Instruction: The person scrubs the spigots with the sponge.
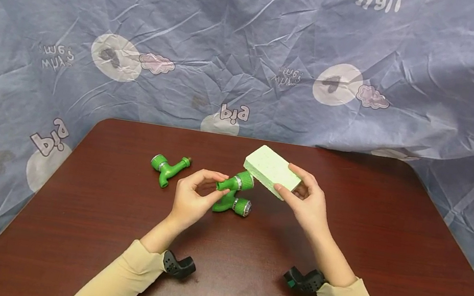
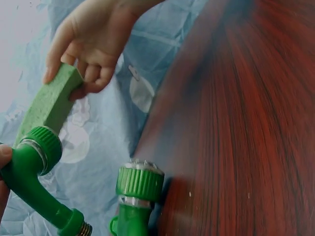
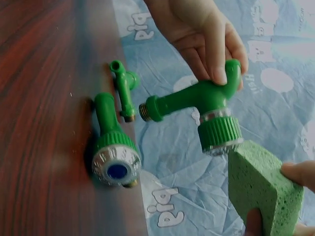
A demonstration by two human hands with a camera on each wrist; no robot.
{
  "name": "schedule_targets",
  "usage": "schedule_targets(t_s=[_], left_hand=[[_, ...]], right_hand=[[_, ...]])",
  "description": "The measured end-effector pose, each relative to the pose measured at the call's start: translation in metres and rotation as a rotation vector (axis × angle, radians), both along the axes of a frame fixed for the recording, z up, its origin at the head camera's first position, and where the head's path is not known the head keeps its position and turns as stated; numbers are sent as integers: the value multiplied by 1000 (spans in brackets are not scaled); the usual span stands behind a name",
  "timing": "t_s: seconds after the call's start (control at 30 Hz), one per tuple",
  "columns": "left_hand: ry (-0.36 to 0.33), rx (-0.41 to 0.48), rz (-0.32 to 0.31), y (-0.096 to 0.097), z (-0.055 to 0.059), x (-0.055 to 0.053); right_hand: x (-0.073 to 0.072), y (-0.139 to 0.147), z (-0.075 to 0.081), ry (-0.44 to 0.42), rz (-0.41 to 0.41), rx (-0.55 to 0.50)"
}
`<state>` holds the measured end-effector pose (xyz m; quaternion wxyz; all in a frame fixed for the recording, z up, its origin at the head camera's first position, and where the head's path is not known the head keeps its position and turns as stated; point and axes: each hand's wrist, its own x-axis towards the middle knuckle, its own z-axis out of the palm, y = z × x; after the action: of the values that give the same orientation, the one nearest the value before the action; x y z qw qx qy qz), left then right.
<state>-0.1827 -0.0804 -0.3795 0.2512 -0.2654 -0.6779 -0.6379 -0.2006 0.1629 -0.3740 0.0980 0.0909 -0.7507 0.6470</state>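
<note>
My left hand (image 1: 194, 198) pinches a green faucet (image 3: 197, 98) by its spout, thumb on one side and fingers on the other. The faucet is held above the table, its ribbed knob (image 3: 220, 133) facing the sponge and its threaded brass end showing in both wrist views. In my right hand (image 1: 309, 203) is a pale green block sponge (image 1: 271, 169), gripped at one end between thumb and fingers. The sponge's far end is right at the faucet's knob. Below the held faucet, a second green faucet (image 1: 228, 203) lies on the table.
A third green faucet (image 1: 168, 169) lies on the dark wooden table (image 1: 243, 283), left of my left hand. Behind the table hangs a wrinkled blue-grey printed cloth (image 1: 217, 36). Black straps with cameras sit on both wrists.
</note>
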Motion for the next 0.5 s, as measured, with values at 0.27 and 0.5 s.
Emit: schedule_targets(t_s=[0.27,0.5], left_hand=[[-38,115,-67,-2,-13,-10],[-137,286,-89,-4,-19,-17]], right_hand=[[-1,7,5,-89,51,-92],[-1,9,6,-81,74,-93]])
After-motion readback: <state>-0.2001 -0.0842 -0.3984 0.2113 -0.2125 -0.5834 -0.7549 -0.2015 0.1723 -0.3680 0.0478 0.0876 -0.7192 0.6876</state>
